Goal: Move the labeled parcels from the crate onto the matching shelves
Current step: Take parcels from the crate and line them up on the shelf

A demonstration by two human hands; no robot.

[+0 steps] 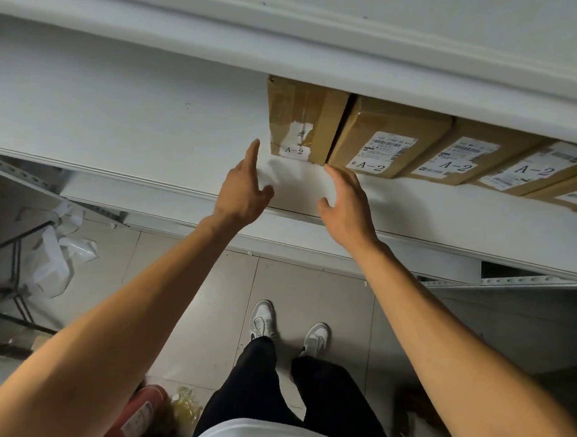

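A brown cardboard parcel [304, 120] marked A-2 stands on the white shelf [117, 110], leftmost in a row of several A-2 parcels [391, 140] that runs to the right. My left hand [246, 184] hovers just left of and below that parcel, fingers straight, holding nothing. My right hand [344, 201] is just below the parcel's front right corner, fingers relaxed and empty; its fingertips are very near the box, and contact cannot be told. The crate is not in view.
An upper shelf edge [325, 60] overhangs the parcels. Beneath the shelf is tiled floor [206, 298] with my shoes [264, 319]. White plastic bags [55, 260] and a black frame lie at the left. A red object [140, 416] sits near my feet.
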